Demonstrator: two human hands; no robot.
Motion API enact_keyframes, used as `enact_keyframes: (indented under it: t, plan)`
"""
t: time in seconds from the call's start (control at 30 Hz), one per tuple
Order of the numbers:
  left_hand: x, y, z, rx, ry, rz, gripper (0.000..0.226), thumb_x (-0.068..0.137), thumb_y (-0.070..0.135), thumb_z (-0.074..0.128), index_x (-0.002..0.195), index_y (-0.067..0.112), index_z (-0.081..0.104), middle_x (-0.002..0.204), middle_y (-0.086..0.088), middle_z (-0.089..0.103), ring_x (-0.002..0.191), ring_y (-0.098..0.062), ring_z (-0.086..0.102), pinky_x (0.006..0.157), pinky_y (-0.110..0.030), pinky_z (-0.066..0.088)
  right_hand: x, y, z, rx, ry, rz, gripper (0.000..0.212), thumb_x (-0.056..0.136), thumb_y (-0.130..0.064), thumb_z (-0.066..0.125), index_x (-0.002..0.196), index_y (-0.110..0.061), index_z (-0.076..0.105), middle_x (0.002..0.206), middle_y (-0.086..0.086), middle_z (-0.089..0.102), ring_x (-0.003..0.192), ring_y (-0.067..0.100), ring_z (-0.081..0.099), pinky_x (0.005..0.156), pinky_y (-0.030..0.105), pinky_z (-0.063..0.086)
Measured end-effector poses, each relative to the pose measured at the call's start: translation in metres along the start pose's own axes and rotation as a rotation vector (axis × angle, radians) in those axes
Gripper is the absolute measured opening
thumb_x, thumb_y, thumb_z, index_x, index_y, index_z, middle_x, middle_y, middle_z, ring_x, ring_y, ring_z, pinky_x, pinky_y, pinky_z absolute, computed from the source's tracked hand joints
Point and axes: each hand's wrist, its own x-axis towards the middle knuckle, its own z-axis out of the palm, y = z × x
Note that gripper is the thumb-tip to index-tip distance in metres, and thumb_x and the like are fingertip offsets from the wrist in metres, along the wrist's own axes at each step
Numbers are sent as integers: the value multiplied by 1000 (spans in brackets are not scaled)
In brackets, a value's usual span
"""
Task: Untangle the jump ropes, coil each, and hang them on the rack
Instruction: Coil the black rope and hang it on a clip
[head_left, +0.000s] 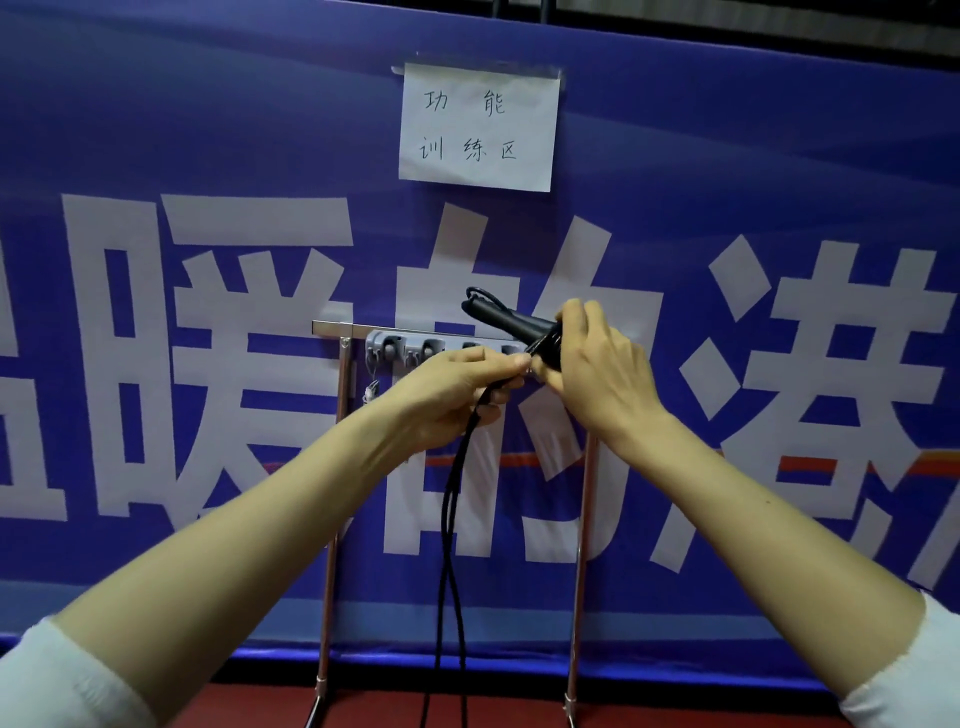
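Jump rope (519, 327) is dead centre of view, up in both hands right in front of the rack (332, 328). The right hand (597, 374) is clamped round the black handles (493, 312), which poke out toward 10 o'clock with a few turns of cord wrapped on them. The left hand (457, 389) pinches the cord (462, 452) just beside that bundle. From there two strands drop to 6 o'clock, down to the red floor (519, 709).

Risks, imo: lots of slack is loose, so if the pinch slips the wraps could spring off the handles. The hanging strands could also snag a rack leg at 5 or 7 o'clock, or twist on each other and re-knot. Hang it now and the tail would prob. drag on the floor.

Containers: no bin, box or bag in shot. The closest thing to a holder is the grey hook strip (395, 348) on the rack's top bar, at 9 o'clock from the hands. All I see hanging on it is a small pale tag (372, 391) under its left end. The strip's right part is hidden behind the hands, so can't tell what's there.
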Motion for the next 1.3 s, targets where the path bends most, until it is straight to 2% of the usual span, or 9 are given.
enact_keyframes:
  t: [0.17, 0.3, 0.4, 0.53, 0.7, 0.8, 1.03, 1.2, 1.3]
  plan:
    - [-3, -1, 4, 104, 33, 96, 20, 81, 28, 67, 87, 10, 61, 71, 1, 56, 52, -5, 38, 49, -16, 28, -3, -5, -10, 269, 2, 95, 40, 91, -29, 64, 116, -5, 46, 109, 14, 57, 86, 35, 62, 58, 30, 36]
    - [-6, -2, -3, 247, -10, 252, 31, 79, 33, 66, 108, 21, 68, 72, 8, 61, 59, -4, 42, 54, -15, 34, -10, -6, -11, 392, -10, 83, 40, 87, -28, 68, 114, -8, 46, 104, 6, 54, 84, 27, 61, 59, 25, 40]
    - [-7, -1, -4, 384, 11, 326, 28, 76, 36, 66, 103, 27, 71, 71, 13, 65, 63, -4, 44, 57, -15, 37, -10, -5, -12, 450, -44, 81, 42, 85, -26, 72, 113, -11, 44, 103, 0, 50, 88, 23, 60, 57, 18, 39]
    - [-5, -10, -7, 215, -11, 310, 36, 76, 23, 71, 111, 19, 62, 79, 7, 65, 58, -6, 43, 54, -18, 36, -15, -7, -14, 501, 3, -10, 48, 80, -20, 77, 115, -5, 48, 108, 9, 57, 88, 26, 64, 58, 17, 47]
    - [-6, -13, -9, 323, 55, 468, 28, 79, 26, 75, 105, 24, 66, 85, 2, 64, 60, -7, 41, 56, -21, 35, -20, -11, -12, 450, 56, -94, 51, 78, -17, 79, 116, 1, 50, 109, 17, 61, 85, 32, 68, 58, 29, 58]
    - [-6, -6, -12, 427, 68, 485, 20, 86, 35, 69, 106, 33, 71, 93, -14, 67, 66, -30, 48, 66, -34, 43, -16, 0, -8, 249, 71, -84, 49, 79, -17, 78, 118, 1, 54, 100, 18, 62, 74, 34, 67, 51, 36, 55]
    - [-5, -3, -1, 265, -44, 268, 25, 82, 36, 63, 87, 11, 64, 65, 3, 55, 51, -9, 34, 50, -21, 26, -2, -4, -7, 318, 51, 64, 41, 84, -15, 72, 121, -6, 55, 110, 13, 60, 88, 32, 63, 61, 24, 38]
    - [-1, -4, -4, 233, -80, 125, 25, 79, 40, 63, 71, 17, 72, 58, 2, 52, 47, -7, 32, 47, -20, 23, 2, -12, -8, 583, -41, 169, 42, 80, -7, 71, 116, -13, 51, 106, 2, 56, 92, 19, 57, 68, 18, 38]
    - [3, -2, -10, 232, -64, 108, 29, 75, 39, 66, 87, 12, 69, 58, 3, 52, 46, -6, 31, 46, -19, 22, 2, -12, -13, 710, -159, 206, 41, 80, -12, 74, 112, -16, 49, 98, -3, 56, 83, 10, 54, 63, 11, 39]
